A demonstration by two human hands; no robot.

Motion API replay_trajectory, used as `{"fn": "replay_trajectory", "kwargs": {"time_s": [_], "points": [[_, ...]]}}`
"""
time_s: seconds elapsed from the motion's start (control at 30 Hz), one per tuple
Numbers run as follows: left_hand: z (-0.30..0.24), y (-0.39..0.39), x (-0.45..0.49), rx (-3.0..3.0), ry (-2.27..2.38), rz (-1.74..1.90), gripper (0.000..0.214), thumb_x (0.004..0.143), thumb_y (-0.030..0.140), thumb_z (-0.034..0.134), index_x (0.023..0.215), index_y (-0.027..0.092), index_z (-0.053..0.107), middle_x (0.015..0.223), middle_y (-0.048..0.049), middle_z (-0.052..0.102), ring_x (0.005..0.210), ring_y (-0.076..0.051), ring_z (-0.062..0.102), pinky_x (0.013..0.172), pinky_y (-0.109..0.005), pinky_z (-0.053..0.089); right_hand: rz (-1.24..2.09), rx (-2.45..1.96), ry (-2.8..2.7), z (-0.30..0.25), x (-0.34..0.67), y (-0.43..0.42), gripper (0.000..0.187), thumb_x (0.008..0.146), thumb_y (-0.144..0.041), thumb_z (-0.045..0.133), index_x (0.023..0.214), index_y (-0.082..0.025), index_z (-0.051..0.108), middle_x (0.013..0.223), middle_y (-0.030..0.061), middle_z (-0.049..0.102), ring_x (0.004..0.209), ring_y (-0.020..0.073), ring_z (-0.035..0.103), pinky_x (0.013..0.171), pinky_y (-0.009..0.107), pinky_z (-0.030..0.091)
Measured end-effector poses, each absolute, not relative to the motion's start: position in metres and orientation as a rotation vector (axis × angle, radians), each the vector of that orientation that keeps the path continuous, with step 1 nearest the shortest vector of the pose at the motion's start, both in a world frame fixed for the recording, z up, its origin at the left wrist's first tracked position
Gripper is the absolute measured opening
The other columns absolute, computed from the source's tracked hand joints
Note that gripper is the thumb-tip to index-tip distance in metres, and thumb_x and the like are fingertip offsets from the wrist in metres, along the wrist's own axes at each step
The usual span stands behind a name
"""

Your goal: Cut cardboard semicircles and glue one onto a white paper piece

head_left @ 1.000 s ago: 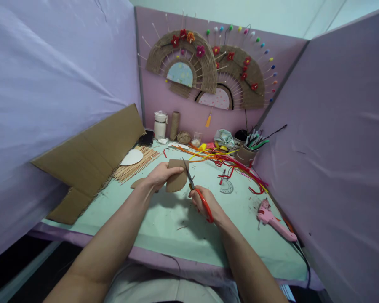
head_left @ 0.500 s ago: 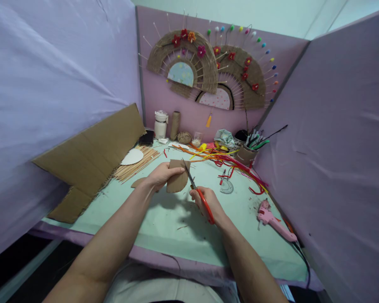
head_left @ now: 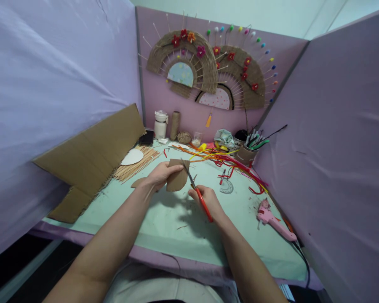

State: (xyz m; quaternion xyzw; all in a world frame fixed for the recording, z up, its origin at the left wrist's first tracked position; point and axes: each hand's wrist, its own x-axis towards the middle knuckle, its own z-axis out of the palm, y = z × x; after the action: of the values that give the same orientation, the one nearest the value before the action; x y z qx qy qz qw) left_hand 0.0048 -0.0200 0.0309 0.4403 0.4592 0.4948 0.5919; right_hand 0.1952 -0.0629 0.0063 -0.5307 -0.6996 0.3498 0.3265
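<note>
From where I stand, the left hand (head_left: 164,173) has the small cardboard piece (head_left: 176,182) pinched over the middle of the counter (head_left: 158,229), thumb flat on its face, while the right hand (head_left: 209,202) is closed around the red-handled scissors (head_left: 205,207), whose blades lie along the piece's right edge. To trim that edge cleanly, I'd let the left fingers feed and turn the cardboard into the blades rather than twist the right wrist about; short bites taken deep between the blades should leave a smoother curve than snips at the tips. The left thumb sits close to the scissors' points — I'd slide it back leftward before closing them. Gripping near the cut, but never across its line, ought to stop the board from bending. A thin sliver (head_left: 195,177) sticks up just right of the blades and is best kept out of their way. As for what I can't see, the other left fingers are mostly hidden by the board, and the right ones largely cover the handle loops. The blades look nearly together, though from here I can't fairly judge the gap. A second cardboard piece (head_left: 138,183) shows beyond the left wrist, partly covered — whether it rests on the counter, I can't tell.
</note>
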Motion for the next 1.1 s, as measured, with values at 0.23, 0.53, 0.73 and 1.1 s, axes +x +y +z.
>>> {"fn": "replay_trajectory", "kwargs": {"time_s": [0.23, 0.53, 0.73, 1.1], "points": [[0.029, -0.018, 0.001, 1.073, 1.082, 1.123, 0.039, 0.058, 0.042, 0.082, 0.084, 0.015, 0.071, 0.079, -0.0041, 0.072, 0.074, -0.019, 0.063, 0.070, -0.030, 0.046, 1.020, -1.248, -1.953, 0.007, 0.203, -0.064, 0.035, 0.083, -0.051, 0.047, 0.065, -0.021, 0.046, 0.053, -0.0048, 0.043, 0.051, 0.0107, 0.038, 0.049, 0.022, 0.029], [0.033, -0.023, 0.002, 1.181, 1.126, 1.071, 0.030, 0.061, 0.041, 0.079, 0.076, 0.016, 0.071, 0.074, -0.0024, 0.071, 0.068, -0.017, 0.061, 0.065, -0.029, 0.045, 0.951, -1.287, -2.042, 0.009, 0.206, -0.062, 0.027, 0.083, -0.043, 0.048, 0.068, -0.021, 0.044, 0.058, -0.0039, 0.047, 0.055, 0.0113, 0.041, 0.052, 0.022, 0.031], [0.032, -0.023, 0.001, 1.260, 1.156, 1.021, 0.030, 0.064, 0.043, 0.077, 0.077, 0.016, 0.072, 0.074, -0.0026, 0.071, 0.068, -0.018, 0.062, 0.062, -0.028, 0.045, 0.888, -1.323, -2.105, 0.010, 0.210, -0.061, 0.027, 0.082, -0.045, 0.049, 0.069, -0.021, 0.046, 0.061, -0.0033, 0.049, 0.057, 0.0127, 0.043, 0.056, 0.024, 0.032], [0.029, -0.021, -0.001, 1.247, 1.110, 1.007, 0.034, 0.065, 0.045, 0.078, 0.081, 0.016, 0.070, 0.075, -0.0013, 0.070, 0.067, -0.016, 0.061, 0.061, -0.027, 0.045, 0.934, -1.365, -1.973, 0.012, 0.205, -0.065, 0.034, 0.079, -0.048, 0.051, 0.059, -0.021, 0.044, 0.053, -0.0046, 0.042, 0.053, 0.0110, 0.037, 0.051, 0.023, 0.027]]}}
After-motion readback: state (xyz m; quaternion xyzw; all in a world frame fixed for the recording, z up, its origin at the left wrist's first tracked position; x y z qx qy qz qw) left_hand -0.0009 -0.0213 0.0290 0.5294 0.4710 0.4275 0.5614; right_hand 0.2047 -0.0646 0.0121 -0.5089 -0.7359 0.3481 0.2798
